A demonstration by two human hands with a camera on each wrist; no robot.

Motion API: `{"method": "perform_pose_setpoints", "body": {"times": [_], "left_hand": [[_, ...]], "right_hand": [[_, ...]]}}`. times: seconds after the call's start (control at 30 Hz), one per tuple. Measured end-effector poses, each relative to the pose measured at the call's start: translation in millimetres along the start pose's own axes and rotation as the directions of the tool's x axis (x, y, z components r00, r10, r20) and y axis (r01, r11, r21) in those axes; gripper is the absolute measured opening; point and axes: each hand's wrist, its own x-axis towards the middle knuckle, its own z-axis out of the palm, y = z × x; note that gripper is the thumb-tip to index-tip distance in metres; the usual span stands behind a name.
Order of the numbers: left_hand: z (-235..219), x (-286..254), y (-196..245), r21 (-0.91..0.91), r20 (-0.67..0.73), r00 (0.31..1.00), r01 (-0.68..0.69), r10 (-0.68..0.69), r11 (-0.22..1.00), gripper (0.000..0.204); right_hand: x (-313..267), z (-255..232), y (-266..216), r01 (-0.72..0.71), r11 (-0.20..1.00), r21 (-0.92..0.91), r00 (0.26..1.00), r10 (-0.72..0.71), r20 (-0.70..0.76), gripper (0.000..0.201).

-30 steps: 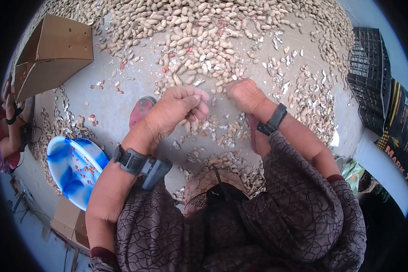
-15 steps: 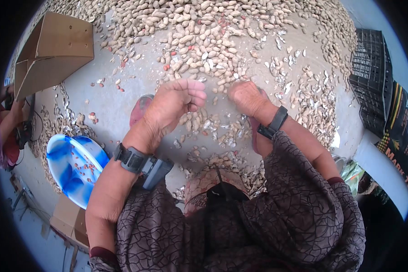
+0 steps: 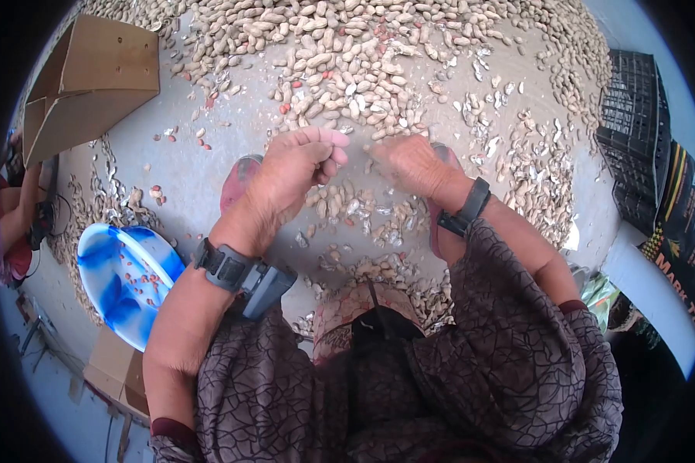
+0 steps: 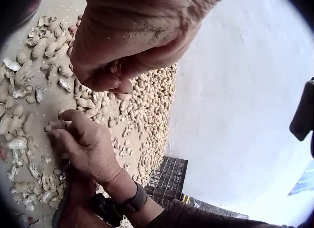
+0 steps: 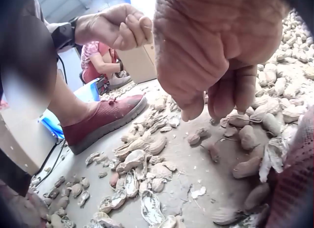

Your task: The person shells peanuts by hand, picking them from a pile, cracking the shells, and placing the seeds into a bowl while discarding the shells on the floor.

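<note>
My left hand [image 3: 286, 174] hangs over the floor with its fingers curled and the thumb against them. In the left wrist view, a small pinkish bit shows inside the curl; I cannot tell whether it is a kernel or a fingertip. Blurred by motion, my right hand [image 3: 411, 163] is just to the right of the left one. The left wrist view shows its thumb and forefinger apart, low over the floor. In the right wrist view, its fingers point down above scattered peanuts [image 5: 248, 137]. Cracked shells [image 5: 131, 184] lie between the feet. Unshelled peanuts [image 3: 347, 69] spread in front.
At the left, a blue-and-white basin [image 3: 104, 289] holds reddish kernels. A cardboard box [image 3: 112, 65] stands at the upper left, with another person [image 3: 19, 208] beside it. A black crate [image 3: 629, 116] and a printed sack [image 3: 679, 224] are at the right. A red shoe [image 5: 105, 120] flanks the shells.
The left fingers, straighter half a second ago, are curled with the thumb against them again. My right hand has shifted slightly left, toward the left hand.
</note>
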Motion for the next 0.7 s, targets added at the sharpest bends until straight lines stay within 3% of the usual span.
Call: {"method": "perform_pose_setpoints", "body": {"times": [0.13,0.33,0.4,0.43,0.47,0.5,0.53,0.57,0.6,0.63,0.7], "left_hand": [[5,-2,4,-0.01,0.011,1.0,-0.026,0.026,1.0,0.022],[0,-4,4,-0.008,-0.002,0.999,-0.035,0.035,0.999,0.022],[-1,-4,5,-0.004,-0.011,0.999,-0.038,0.038,0.999,0.022],[-2,-4,5,0.003,-0.019,0.999,-0.042,0.042,0.999,0.022],[-3,-4,5,0.011,-0.028,0.998,-0.047,0.047,0.999,0.022],[-3,-5,6,0.012,-0.029,0.998,-0.052,0.052,0.999,0.022],[-3,-6,6,0.014,-0.025,0.996,-0.081,0.081,0.997,0.022],[-2,-7,7,0.017,-0.021,0.994,-0.111,0.111,0.994,0.023],[-1,-8,8,0.02,-0.021,0.993,-0.117,0.118,0.993,0.023],[1,-9,8,0.04,-0.023,0.988,-0.149,0.15,0.988,0.024],[6,-11,10,0.066,-0.023,0.981,-0.19,0.192,0.98,0.025]], "right_hand": [[14,18,-8,0.162,0.984,0.079,0.985,-0.166,0.039,0.017],[16,28,-6,0.132,0.991,0.009,0.987,-0.132,0.089,0.021],[10,24,-10,-0.025,0.993,0.116,1.0,0.023,0.016,0.013],[9,20,-7,-0.023,0.993,0.113,1.0,0.022,0.015,0.013],[8,15,-2,-0.128,0.916,0.381,0.991,0.136,0.008,0.013],[8,8,0,-0.211,0.756,0.62,0.969,0.244,0.031,0.014],[9,-7,-2,-0.205,0.759,0.617,0.97,0.241,0.025,0.014],[10,-27,-5,-0.274,0.453,0.848,0.948,0.276,0.159,0.016],[10,-43,-9,-0.325,0.078,0.943,0.921,0.254,0.296,0.019],[11,-53,-14,-0.318,0.084,0.945,0.923,0.254,0.288,0.019],[12,-68,-23,-0.199,-0.038,0.979,0.955,0.217,0.202,0.025]]}}
